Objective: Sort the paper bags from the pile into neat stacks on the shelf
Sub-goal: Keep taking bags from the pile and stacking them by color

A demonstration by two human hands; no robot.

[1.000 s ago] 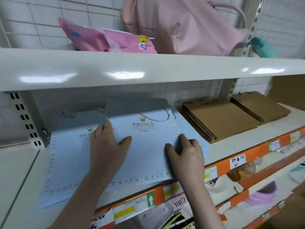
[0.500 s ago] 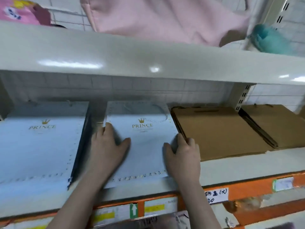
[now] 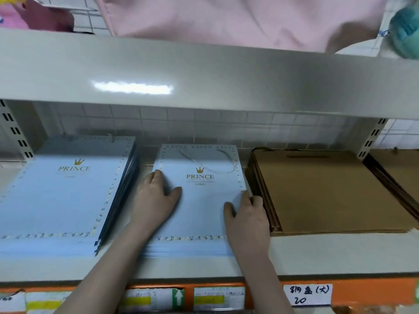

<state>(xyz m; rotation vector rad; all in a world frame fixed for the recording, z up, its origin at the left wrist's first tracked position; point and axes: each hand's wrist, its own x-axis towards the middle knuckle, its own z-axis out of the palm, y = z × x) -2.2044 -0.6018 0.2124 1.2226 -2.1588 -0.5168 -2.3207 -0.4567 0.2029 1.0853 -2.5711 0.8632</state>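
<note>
Bare skin on pale blue paper here: the left hand (image 3: 156,196) lies flat with fingers straight on the left part of the top bag, thumb spread toward the middle. The right hand (image 3: 246,214) sits at the right edge of the same bag, thumb pressed on top and fingers bent down over the side, so it looks like it's gripping that edge

Both are on the middle stack of light blue paper bags with a gold crown and PRINCE print (image 3: 199,200), which lies flat on the white metal shelf (image 3: 317,254), its twisted white rope handle (image 3: 210,165) resting on the top face. Just beside it on the left is a bigger stack of the same blue PRINCE bags (image 3: 61,200), dark edges showing down its right side. On the right, touching or nearly so, lies a stack of flat brown kraft paper bags (image 3: 328,193), and another brown stack (image 3: 399,173) past the upright

Along the front runs an orange price rail (image 3: 374,293) with a handwritten white label (image 3: 308,294). Pink fabric (image 3: 238,19) sits on the upper shelf (image 3: 204,73)
</note>
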